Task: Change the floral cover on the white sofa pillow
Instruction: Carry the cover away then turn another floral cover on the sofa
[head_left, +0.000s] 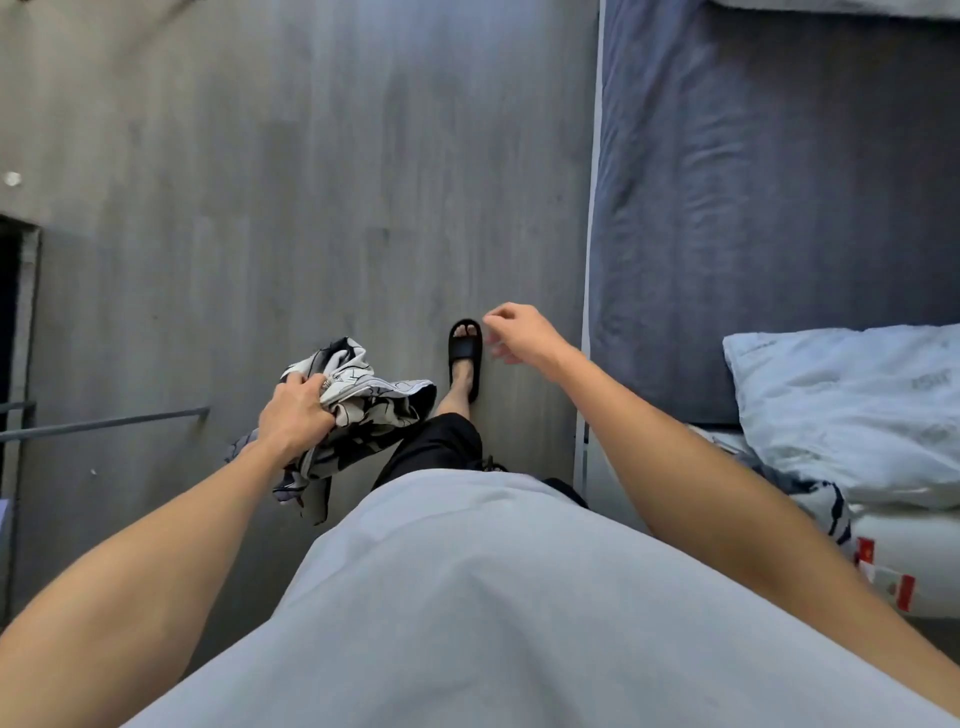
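In the head view, a crumpled black-and-white floral cover (358, 410) is held bunched in the left hand (296, 415), whose fingers are curled round a fold of the cloth; the rest of the cover hangs loose below the wrist, above the grey floor (260, 208). The right hand (519, 332) is held out in front, empty, with its fingers loosely curled and nothing pinched between them. A foot in a black slipper (466, 345) is set forward on the floor, so a step appears to be in progress.

At the right edge a white pillow (852, 410) in a clear plastic wrap lies on a blue-sheeted bed (753, 182), well apart from both hands. Beneath it a second patterned cloth (831, 512) is partly seen; whether it is another cover cannot be told.

As a judgement, the cover is off the pillow and is being carried, either away as the old one or toward the pillow as the new one; which of the two cannot be settled. The next move calls for the cover to be brought to its place, then shaken out so that its opening can be found with both hands.
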